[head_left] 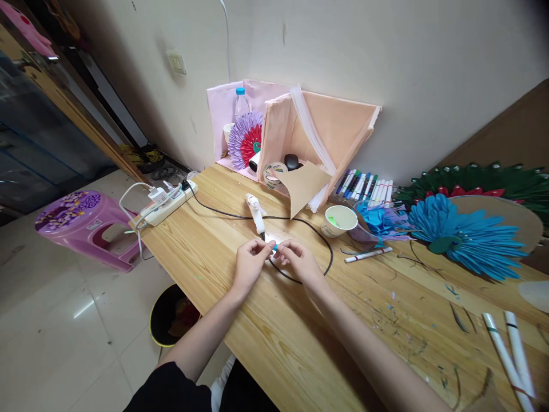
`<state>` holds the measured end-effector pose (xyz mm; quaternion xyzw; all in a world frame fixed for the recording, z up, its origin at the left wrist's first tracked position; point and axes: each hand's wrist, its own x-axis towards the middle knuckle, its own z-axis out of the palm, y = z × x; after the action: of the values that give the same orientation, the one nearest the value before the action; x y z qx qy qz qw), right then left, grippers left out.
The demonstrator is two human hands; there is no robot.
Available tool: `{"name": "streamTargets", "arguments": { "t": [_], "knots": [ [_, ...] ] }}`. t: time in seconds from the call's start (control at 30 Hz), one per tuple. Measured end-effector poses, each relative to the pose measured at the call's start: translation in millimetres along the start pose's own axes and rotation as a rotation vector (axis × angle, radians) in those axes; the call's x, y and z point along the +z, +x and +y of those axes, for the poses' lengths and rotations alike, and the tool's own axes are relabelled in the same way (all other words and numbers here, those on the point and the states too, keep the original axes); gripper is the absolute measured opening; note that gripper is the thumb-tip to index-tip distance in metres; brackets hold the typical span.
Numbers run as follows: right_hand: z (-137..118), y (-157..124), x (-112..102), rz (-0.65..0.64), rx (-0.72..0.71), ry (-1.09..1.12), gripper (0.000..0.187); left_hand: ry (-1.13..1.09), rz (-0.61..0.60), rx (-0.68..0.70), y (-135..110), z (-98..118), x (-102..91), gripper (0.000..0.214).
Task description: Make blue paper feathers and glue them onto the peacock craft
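Observation:
Above the wooden table [240,286], my left hand [253,260] and my right hand [298,260] meet with fingertips close together. Between them is a small blue piece [275,248], pinched by both; it is too small to tell whether it is paper or something else. Just beyond my fingers lies a white hot glue gun [255,213]. Its black cord [319,232] loops around to the right of my hands. A paper cup [338,220] with something green inside stands to the right, and a white marker [368,255] lies beside it.
A power strip [169,205] sits at the table's left edge. Fabric-covered boxes [321,126] stand by the wall, with cardboard [303,187] leaning in front. A blue paper peacock [467,234], several markers [366,187] and scraps lie right. Below left are a pink stool [86,229] and a bin [165,315].

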<state>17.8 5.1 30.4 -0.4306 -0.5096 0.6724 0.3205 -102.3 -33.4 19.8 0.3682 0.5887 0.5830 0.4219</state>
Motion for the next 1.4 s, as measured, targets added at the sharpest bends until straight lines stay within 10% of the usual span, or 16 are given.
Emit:
{"name": "streamTargets", "arguments": {
  "t": [0.47,0.73,0.97,1.17,1.4],
  "knots": [
    [9,-2,-2,0.007,-0.053,-0.063,0.021,-0.011,0.028,0.01,-1,2,-0.9,0.025],
    [-3,-15,-12,0.142,-0.544,-0.483,0.006,-0.114,-0.028,-0.033,1,2,-4.3,0.034],
    [2,-10,-31,0.008,-0.934,-0.955,0.016,-0.198,-0.312,-0.31,-2,6,-6.1,0.04],
    [3,-10,-30,0.052,-0.911,-0.927,0.015,-0.082,-0.288,-0.139,-3,10,-7.0,0.029],
    [-6,-14,-22,0.039,-0.553,-0.643,0.013,0.189,-0.182,0.099,-8,9,-6.5,0.027]
  ]
}}
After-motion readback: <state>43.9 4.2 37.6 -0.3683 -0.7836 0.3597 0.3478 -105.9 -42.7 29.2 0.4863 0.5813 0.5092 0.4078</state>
